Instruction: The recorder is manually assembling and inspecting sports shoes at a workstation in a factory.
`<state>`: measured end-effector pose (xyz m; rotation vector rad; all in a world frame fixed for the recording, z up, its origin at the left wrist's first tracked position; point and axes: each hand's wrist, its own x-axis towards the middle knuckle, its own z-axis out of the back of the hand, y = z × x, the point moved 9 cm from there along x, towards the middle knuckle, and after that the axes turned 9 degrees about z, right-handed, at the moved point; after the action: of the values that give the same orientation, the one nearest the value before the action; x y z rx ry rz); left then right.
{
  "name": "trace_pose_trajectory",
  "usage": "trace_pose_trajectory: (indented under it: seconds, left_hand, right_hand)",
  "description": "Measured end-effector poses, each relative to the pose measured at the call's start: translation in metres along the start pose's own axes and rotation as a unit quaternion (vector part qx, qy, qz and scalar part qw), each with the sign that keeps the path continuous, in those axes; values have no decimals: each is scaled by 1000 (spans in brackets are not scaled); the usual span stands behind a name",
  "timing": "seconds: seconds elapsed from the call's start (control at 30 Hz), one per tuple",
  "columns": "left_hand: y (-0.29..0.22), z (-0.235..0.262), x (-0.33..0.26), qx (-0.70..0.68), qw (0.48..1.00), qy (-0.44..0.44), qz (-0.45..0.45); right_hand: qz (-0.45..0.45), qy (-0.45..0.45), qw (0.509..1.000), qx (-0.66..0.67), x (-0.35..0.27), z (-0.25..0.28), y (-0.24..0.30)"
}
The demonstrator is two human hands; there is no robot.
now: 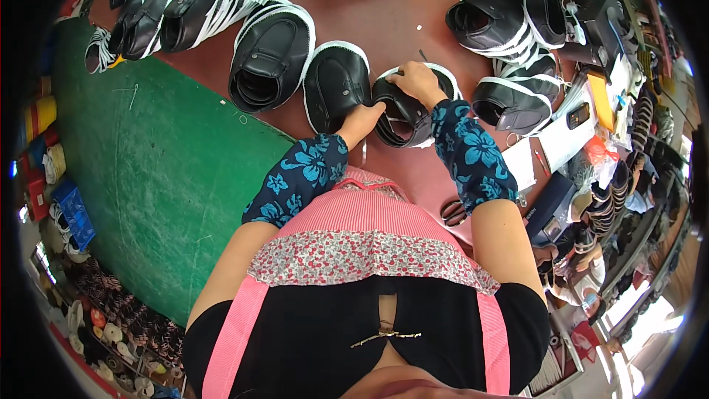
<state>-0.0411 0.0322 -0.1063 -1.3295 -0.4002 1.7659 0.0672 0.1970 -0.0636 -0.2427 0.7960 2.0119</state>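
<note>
Left arm (236, 262): reaching forward, bent inward | left hand (361, 123): thumb extended toward the right, other fingers mostly hidden | right arm (506, 244): also forward, bent inward | right hand (418, 83): a little farther ahead than left, knuckles up, fingers curled

The black shoe (336, 77) looks like smooth, faintly glossy leather, the sleeve cover (480, 149) and apron (369, 214) like cloth.

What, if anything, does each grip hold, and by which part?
Right grip: a black shoe, apparently by its far-left edge. Left grip: at a second shoe's near end; hold unclear.
</note>
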Motion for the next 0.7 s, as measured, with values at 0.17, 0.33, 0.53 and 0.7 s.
trace_pose_trajectory:
  seconds: [0.17, 0.33, 0.53, 0.7]
  left_hand:
    - [-3, 6, -6, 2, 1000, -19, 3]
    - [4, 15, -3, -87, 990, -29, 111]
    - [8, 2, -6, -24, 999, -32, 23]
    - [10, 3, 3, -81, 994, -29, 67]
  right_hand:
    - [9, -64, 997, -31, 3, 13, -1]
    - [52, -26, 997, -45, 10, -7, 17]
    - [92, -187, 978, -23, -16, 6, 22]
    - [24, -411, 911, -4, -88, 45, -21]
